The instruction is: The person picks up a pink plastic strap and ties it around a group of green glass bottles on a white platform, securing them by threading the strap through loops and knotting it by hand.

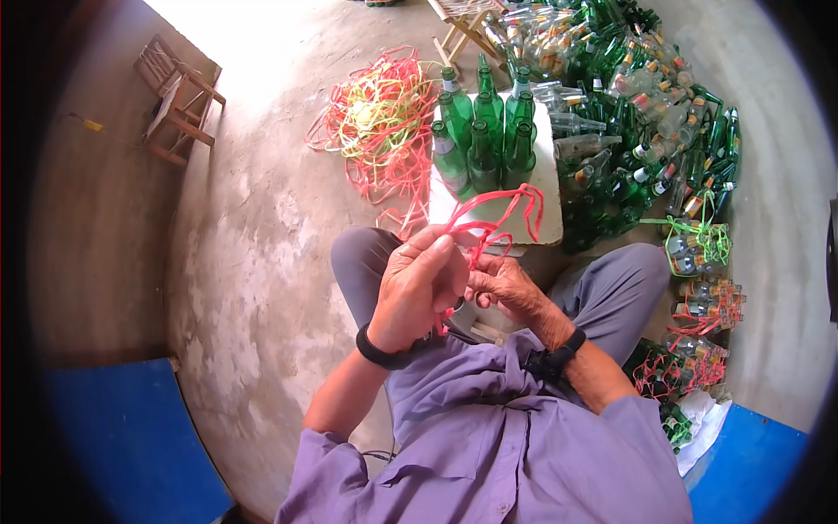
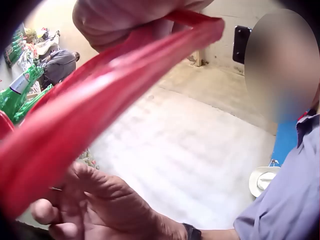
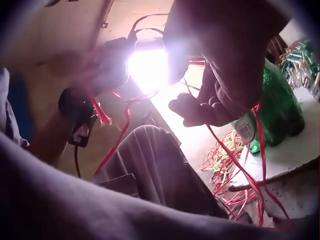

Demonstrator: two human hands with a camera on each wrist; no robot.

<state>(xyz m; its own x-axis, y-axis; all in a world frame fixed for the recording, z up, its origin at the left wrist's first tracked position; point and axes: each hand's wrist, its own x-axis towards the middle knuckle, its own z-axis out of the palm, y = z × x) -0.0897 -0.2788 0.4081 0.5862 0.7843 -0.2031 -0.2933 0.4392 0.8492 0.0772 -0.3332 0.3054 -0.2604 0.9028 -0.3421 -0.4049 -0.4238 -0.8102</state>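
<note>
Both hands are at work on a red plastic strap (image 1: 476, 201), raised over the lap, its loops trailing up in front of the green bottles (image 1: 484, 153). My left hand (image 1: 423, 275) pinches it between thumb and fingers; from the left wrist, the strap (image 2: 95, 95) runs wide and flat across the view. Just to the right and a little lower, my right hand (image 1: 511, 288) grips another part with curled fingers. Thin red strands hang below this hand (image 3: 220, 75) in the right wrist view. Several upright bottles stand grouped on a white-topped low table (image 1: 546, 223).
A red and yellow-green strap tangle (image 1: 380, 118) lies on the floor left of the table. Loose bottles (image 1: 628, 113) are heaped at the right, above strap-tied bottle bundles (image 1: 703, 306). A wooden chair (image 1: 183, 109) stands far left, with blue panels (image 1: 131, 437) below.
</note>
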